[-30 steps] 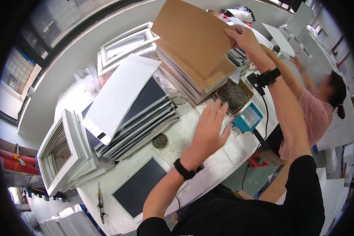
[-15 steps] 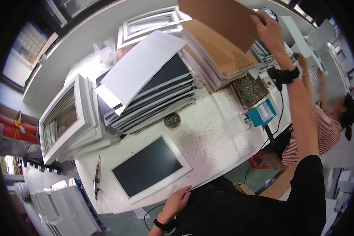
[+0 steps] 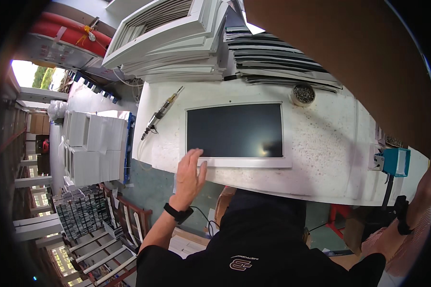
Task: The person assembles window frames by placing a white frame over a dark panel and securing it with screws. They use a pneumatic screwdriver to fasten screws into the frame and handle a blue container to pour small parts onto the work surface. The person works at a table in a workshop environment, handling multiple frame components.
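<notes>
White and speckled with rusty marks, the tabletop [image 3: 321, 153] lies before us, and on it sits a pale, smooth frame [image 3: 239, 163], rectangular and flat, near the table's front edge. Inside the frame we see a dark panel [image 3: 234, 130], glossy enough to throw back a small patch of light. Just left of it rests a slim metallic tool [image 3: 161, 111], set aslant. Beyond the frame stand a layered pile of dark sheets [image 3: 282, 60] with ragged pale edges and, beside that, a leaning stack of white frames [image 3: 170, 60]. A round cup [image 3: 302, 95] of small metal pieces (grainy as gravel to our eye) sits near the dark sheets, and a teal box-shaped device [image 3: 396, 162] stands at the table's right. Our left hand [image 3: 189, 176] has its fingers loosely extended, thumb slightly apart, gripping nothing; the fingertips are at the frame's near left corner, though we cannot tell whether they press on it. Our right hand [image 3: 422, 189], at the far right, grips the edge of a matte brown board [image 3: 340, 52] raised close to our view; its separate fingers blur into the shadow.
</notes>
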